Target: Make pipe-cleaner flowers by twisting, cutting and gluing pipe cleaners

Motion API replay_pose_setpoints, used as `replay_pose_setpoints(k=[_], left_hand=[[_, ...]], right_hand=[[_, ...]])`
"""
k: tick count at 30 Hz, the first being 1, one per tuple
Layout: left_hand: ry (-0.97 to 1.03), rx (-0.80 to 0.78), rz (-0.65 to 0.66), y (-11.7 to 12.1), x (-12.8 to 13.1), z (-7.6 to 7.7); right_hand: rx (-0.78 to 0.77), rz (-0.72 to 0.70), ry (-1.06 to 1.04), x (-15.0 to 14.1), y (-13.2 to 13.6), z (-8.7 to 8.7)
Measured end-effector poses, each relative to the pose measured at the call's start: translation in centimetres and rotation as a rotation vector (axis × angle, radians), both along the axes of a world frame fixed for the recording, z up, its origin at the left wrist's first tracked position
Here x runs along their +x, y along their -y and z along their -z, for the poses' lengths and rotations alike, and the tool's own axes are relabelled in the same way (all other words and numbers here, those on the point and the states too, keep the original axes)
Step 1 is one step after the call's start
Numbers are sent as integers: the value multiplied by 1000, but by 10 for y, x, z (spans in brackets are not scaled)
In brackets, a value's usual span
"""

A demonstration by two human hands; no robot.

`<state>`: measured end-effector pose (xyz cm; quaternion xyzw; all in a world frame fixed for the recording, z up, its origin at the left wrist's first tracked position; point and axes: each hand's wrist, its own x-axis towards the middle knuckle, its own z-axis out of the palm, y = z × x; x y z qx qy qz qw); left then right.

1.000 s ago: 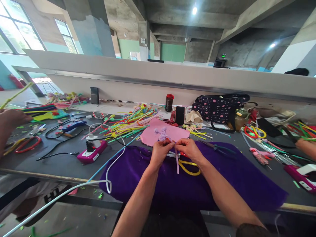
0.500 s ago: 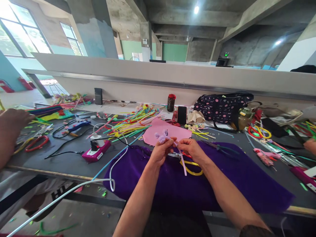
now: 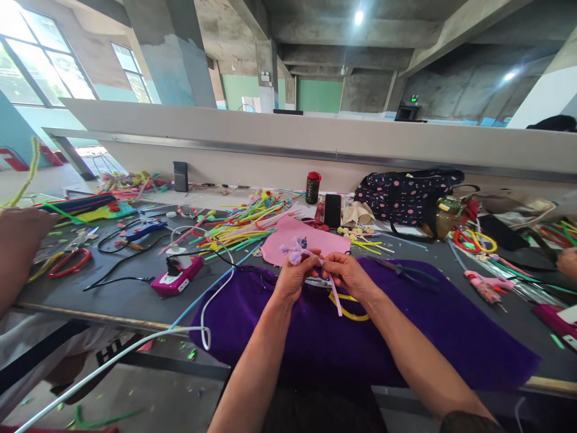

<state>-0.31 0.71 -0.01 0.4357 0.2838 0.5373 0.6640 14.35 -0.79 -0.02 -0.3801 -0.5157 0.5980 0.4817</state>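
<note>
My left hand [image 3: 294, 278] and my right hand [image 3: 348, 272] meet over a purple cloth [image 3: 406, 337] at the table's near edge. Both pinch a lilac pipe-cleaner flower [image 3: 295, 249]: its fuzzy head stands just above my left fingers. A pale pink stem end [image 3: 335, 296] hangs down from between my two hands. Yellow-handled scissors [image 3: 349, 305] lie on the cloth right under my hands. A pink felt sheet [image 3: 293, 236] lies just beyond them.
A heap of coloured pipe cleaners [image 3: 238, 225] covers the table's middle. A pink glue gun stand [image 3: 177, 276] with cables sits left. A dotted bag [image 3: 406, 195], a dark bottle [image 3: 311, 187] and a phone [image 3: 332, 210] stand behind. Other persons' hands show at far left [image 3: 20, 231] and far right [image 3: 567, 261].
My hands have stayed together on the flower, with the hanging stem swinging slightly right. The person at far left has raised a yellow-green pipe cleaner.
</note>
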Motion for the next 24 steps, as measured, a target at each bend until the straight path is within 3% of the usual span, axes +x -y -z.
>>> replay_pose_setpoints(k=[4, 7, 14, 18, 24], left_hand=[[-32, 15, -97, -3, 1, 2], [-81, 33, -121, -4, 1, 3], [-279, 171, -90, -1, 0, 1], [-291, 162, -97, -1, 0, 0], [-211, 72, -131, -1, 0, 0]], right_hand=[[33, 84, 29, -3, 1, 2], [82, 71, 94, -3, 0, 3], [361, 143, 573, 7, -6, 8], [251, -50, 405, 9, -5, 6], [89, -94, 209, -1, -2, 6]])
